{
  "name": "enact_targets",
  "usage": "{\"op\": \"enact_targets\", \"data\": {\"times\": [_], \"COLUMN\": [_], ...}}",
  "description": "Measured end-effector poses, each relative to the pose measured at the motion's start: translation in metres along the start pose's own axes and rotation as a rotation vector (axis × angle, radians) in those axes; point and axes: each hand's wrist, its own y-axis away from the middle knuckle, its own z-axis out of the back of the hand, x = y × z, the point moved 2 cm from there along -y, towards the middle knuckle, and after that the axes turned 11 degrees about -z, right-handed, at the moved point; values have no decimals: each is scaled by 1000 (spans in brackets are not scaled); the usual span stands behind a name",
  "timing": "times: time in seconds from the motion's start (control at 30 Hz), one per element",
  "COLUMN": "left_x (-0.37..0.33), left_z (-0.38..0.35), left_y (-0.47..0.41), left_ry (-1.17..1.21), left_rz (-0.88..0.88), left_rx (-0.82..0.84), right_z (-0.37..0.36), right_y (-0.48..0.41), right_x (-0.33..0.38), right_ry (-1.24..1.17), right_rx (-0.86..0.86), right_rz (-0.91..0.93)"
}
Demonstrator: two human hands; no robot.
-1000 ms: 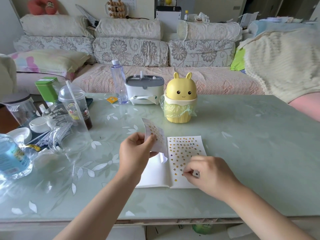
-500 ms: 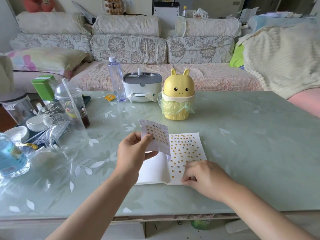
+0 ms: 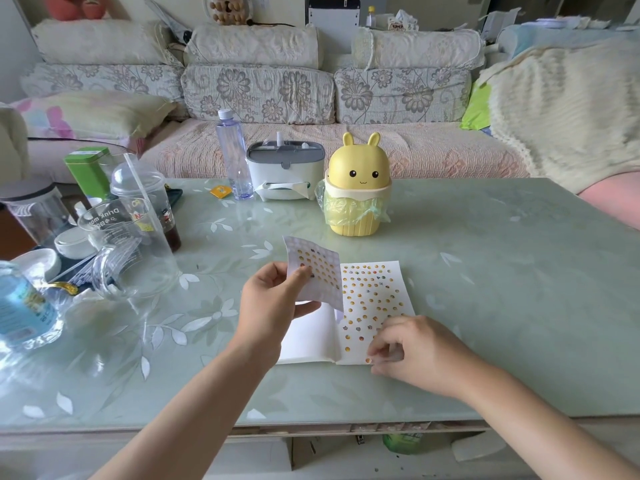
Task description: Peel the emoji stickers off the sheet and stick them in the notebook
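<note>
Yellow sticker [image 3: 368, 360] now lies at the bottom edge of the notebook [image 3: 304, 341], where your right hand [image 3: 412, 351] has slid down, fingers [image 3: 376, 353] curled onto it; pinching or pressing, unclear. Your left hand [image 3: 273, 303] still pinches the sticker sheet [image 3: 317, 271] above the left page. Likely one more placed.

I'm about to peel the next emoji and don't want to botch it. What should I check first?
1. Left hand grips the sticker sheet, lifted over the notebook: ok.
2. Sheet has stickers on it: ok.
3. Notebook lies open on the table: ok.
4. Left page blank, room to stick: ok.
5. Sticker at the fingertips of the right hand pressed fully down: cannot tell.
</note>
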Motion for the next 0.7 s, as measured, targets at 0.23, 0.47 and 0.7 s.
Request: {"op": "enact_targets", "data": {"times": [0.23,0.47,0.7], "left_x": [8,27,32], "left_z": [-5,-13,-15], "left_y": [1,8,3], "left_ry": [-31,-58,52], "left_rz": [46,257,252], "left_rx": [59,215,81], "right_z": [-7,-6,-14], "right_y": [3,-2,-2], "right_x": [4,7,5], "right_ry": [164,95,-27], "right_rx": [-89,-15,-335], "right_rz": [123,-34,57]}}
